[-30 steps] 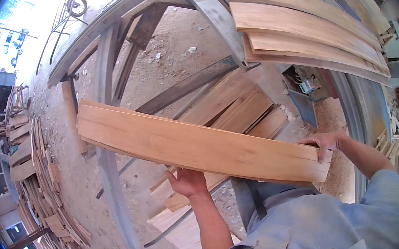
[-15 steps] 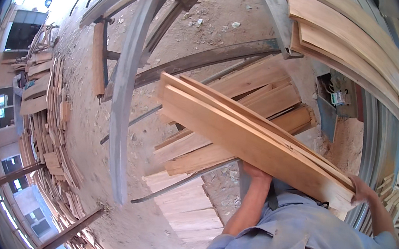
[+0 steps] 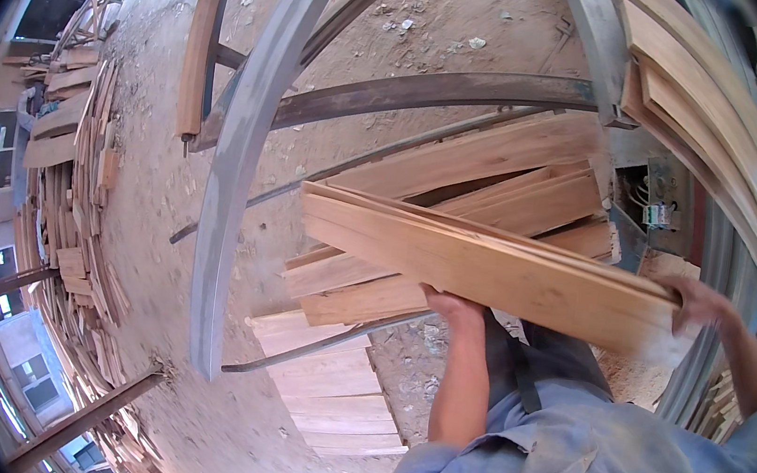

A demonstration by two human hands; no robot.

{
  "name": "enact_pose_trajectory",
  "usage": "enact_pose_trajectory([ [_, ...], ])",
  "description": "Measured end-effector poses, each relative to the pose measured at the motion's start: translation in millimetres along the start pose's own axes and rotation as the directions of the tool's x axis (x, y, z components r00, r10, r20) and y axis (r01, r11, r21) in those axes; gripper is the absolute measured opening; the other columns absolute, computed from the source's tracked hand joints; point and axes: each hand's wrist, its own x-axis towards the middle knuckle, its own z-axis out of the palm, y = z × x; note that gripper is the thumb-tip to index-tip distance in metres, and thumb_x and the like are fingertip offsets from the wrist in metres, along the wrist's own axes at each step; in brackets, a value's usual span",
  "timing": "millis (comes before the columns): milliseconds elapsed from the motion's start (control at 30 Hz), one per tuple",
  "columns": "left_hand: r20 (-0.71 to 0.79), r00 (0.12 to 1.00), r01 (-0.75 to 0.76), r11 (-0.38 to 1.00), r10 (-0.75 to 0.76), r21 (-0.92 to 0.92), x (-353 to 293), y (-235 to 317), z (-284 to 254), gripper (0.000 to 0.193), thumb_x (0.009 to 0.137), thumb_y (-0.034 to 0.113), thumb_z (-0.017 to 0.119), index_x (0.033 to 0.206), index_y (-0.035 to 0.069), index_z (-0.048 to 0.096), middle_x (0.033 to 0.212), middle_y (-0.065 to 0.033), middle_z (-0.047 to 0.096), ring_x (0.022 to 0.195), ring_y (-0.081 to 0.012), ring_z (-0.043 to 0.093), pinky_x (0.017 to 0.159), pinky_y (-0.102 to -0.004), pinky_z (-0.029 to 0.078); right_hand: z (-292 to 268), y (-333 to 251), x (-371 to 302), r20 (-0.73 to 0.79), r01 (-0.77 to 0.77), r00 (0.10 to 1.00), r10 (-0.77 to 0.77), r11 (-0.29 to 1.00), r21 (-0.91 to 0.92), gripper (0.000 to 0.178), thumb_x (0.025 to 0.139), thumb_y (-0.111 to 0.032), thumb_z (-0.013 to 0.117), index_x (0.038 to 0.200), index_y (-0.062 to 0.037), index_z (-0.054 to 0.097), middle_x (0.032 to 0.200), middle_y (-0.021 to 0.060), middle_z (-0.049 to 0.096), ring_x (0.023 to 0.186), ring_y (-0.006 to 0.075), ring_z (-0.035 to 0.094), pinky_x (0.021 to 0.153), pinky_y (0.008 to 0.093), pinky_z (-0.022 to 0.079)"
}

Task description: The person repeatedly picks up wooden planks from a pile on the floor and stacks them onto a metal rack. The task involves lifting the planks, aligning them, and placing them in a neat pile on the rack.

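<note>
Flat light-brown wooden boards, stacked face to face, were held near mid-scene, above loose tan planks on the dusty brown earthen floor. The right hand pinched their right end; the left hand met the lower edge, fingers hidden, closure undetermined. Pale debris dotted the floor's far part. A grey metal frame stood left of the boards; a heap of brown scrap timber lined the room's left side.
</note>
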Motion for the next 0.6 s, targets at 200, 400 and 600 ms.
enact_pose_trajectory([
  [200, -0.171, 0.982, -0.065, 0.992, 0.083, 0.104, 86, 45, 36, 0.074, 0.098, 0.068, 0.038, 0.146, 0.013, 0.053, 0.146, -0.0109, 0.057, 0.133, -0.0359, 0.053, 0.112, -0.0538, 0.043, -56, -99, 94, 0.071, 0.037, 0.997, -0.041, 0.998, 0.057, 0.102, 0.039, -0.006, 0.081, 0.139, 0.0014, 0.059, 0.125, 0.0162, 0.069, 0.115, 0.0242, 0.063, 0.101, 0.0329, 0.048],
  [400, -0.1, 0.994, -0.052, 0.999, 0.051, -0.013, 157, 99, 24, 0.077, 0.095, 0.068, 0.042, 0.149, 0.013, 0.051, 0.15, -0.0115, 0.053, 0.138, -0.0364, 0.05, 0.112, -0.0555, 0.043, -75, -167, 177, 0.198, 0.085, 0.978, -0.067, 0.993, -0.084, 0.098, 0.05, -0.009, 0.081, 0.145, -0.0049, 0.058, 0.129, 0.0174, 0.069, 0.12, 0.029, 0.062, 0.103, 0.0365, 0.047],
  [600, -0.083, 0.996, -0.03, 0.999, 0.031, 0.016, 164, 94, 53, 0.073, 0.096, 0.064, 0.052, 0.151, 0.016, 0.047, 0.152, -0.0109, 0.05, 0.14, -0.0356, 0.047, 0.113, -0.0571, 0.04, -99, -161, 215, 0.203, 0.005, 0.979, 0.001, 1.0, -0.029, 0.105, 0.046, -0.01, 0.081, 0.149, -0.0066, 0.056, 0.136, 0.0148, 0.066, 0.125, 0.026, 0.059, 0.108, 0.0346, 0.044],
])
